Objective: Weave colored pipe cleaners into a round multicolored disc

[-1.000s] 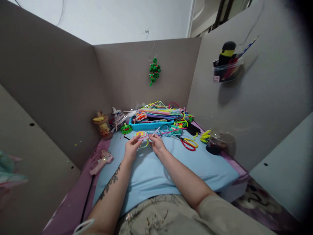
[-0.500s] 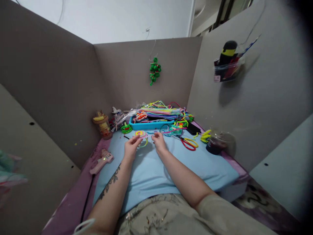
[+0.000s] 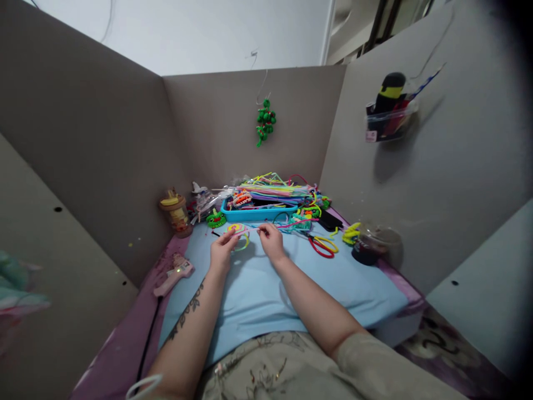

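Observation:
A flat coil of fuzzy pipe cleaners (image 3: pixel 236 228), yellow and pink, is pinched between the thumb and fingers of my left hand (image 3: pixel 222 251). A pale green and yellow loop (image 3: pixel 247 242) hangs just right of those fingers. Across the gap, my right hand (image 3: pixel 271 242) is closed in a pinch on a thin pink pipe cleaner (image 3: pixel 251 229) that runs from the coil. Another pink length shows beyond my right hand; whether it is the same strand I cannot tell. Both hands are above the light blue cloth (image 3: pixel 266 289).
Behind my hands a blue tray (image 3: pixel 260 214) holds many pipe cleaners (image 3: pixel 270 191). Red-and-yellow scissors (image 3: pixel 322 245), a black phone-like object (image 3: pixel 330 220) and a dark cup (image 3: pixel 366 253) are to the right. A pink glue gun (image 3: pixel 175 275) and tan cup (image 3: pixel 175 214) are left.
The pink strand now stretches visibly between my two hands, where a gap showed before. My hands have barely moved, and the whole view has shifted slightly.

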A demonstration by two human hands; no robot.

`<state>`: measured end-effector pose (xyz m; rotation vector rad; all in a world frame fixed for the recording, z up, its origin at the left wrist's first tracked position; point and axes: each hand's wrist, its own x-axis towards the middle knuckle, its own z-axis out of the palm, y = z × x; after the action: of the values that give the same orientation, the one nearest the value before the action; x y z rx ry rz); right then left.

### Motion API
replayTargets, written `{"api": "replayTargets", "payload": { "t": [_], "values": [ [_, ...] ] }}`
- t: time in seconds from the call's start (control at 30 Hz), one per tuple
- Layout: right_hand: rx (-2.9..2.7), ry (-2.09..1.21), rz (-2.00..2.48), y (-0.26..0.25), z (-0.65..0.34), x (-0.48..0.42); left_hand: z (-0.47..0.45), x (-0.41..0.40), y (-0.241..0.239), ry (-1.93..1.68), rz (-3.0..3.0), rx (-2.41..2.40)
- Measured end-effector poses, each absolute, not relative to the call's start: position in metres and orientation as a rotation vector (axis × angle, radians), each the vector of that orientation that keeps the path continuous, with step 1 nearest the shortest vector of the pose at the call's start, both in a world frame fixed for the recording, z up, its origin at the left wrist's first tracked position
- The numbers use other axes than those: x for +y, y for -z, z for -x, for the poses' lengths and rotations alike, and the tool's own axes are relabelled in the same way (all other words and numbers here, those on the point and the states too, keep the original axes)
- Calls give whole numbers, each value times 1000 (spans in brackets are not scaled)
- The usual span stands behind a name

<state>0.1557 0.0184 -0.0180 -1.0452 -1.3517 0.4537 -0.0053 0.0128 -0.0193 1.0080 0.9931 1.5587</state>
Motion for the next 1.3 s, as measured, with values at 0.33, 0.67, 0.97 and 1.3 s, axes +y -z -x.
{"api": "replayTargets", "payload": {
  "t": [0.33, 0.67, 0.97, 1.3],
  "values": [
    [-1143, -859, 822, 14, -143, 12, 5, 13, 17, -1543, -856, 950],
    [-879, -1466, 768, 21, -139, 19, 5, 12, 16, -1494, -944, 915],
    [-993, -1717, 571, 11, -143, 8, 3, 12, 17, -1522, -936, 888],
    [-1086, -1448, 563, 13, -123, 1, -2, 7, 19, -1572, -1161, 959]
  ]
}}
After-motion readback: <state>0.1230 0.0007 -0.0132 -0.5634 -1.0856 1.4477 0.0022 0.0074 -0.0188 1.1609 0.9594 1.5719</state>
